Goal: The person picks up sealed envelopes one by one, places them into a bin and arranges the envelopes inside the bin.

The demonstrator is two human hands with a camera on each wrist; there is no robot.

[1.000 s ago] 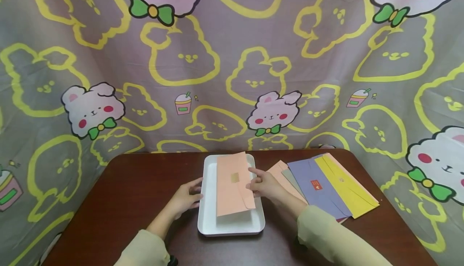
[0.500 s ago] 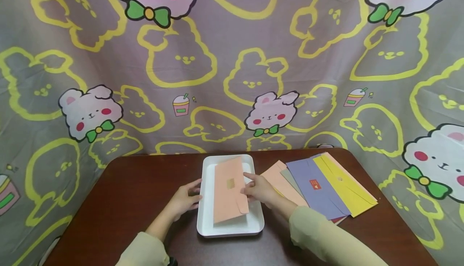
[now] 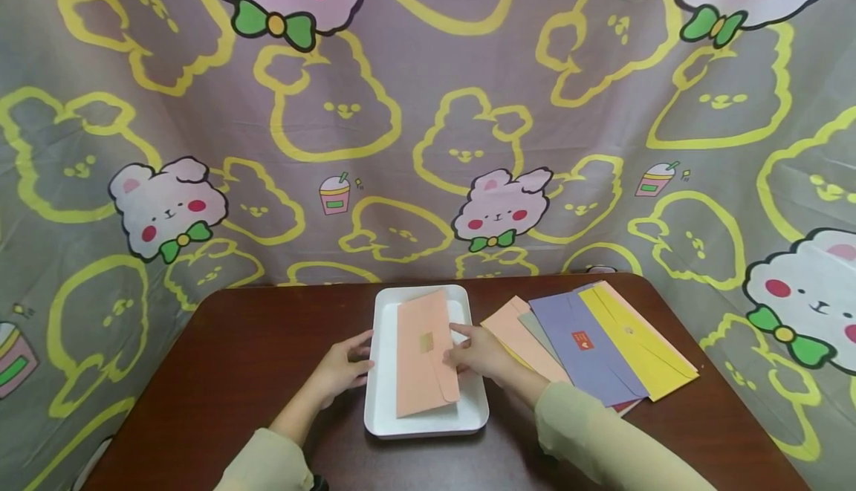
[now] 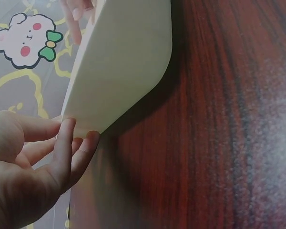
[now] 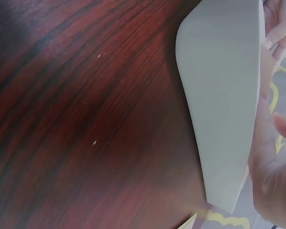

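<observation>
A salmon-pink envelope (image 3: 417,376) with a small gold sticker (image 3: 426,342) lies slightly tilted in the white tray (image 3: 438,426). My right hand (image 3: 483,353) holds it by its right edge, thumb over the face; in the right wrist view the tray wall (image 5: 224,95) partly hides this hand (image 5: 274,186). On the other side, my left hand (image 3: 341,367) touches the tray's left wall from outside, thumb apart from the fingers. In the left wrist view its fingertips (image 4: 91,137) rest against the tray's outer side (image 4: 121,57).
Right of the tray, several envelopes lie fanned on the brown table (image 3: 267,342): a pink one (image 3: 524,335), a purple one (image 3: 568,316) with a red sticker and a yellow one (image 3: 652,353). A curtain (image 3: 401,67) with cartoon rabbits hangs behind the table.
The pink envelope has come down and toward me, its far end now inside the tray's outline. My right hand moved slightly left and down with it; the left hand keeps its place.
</observation>
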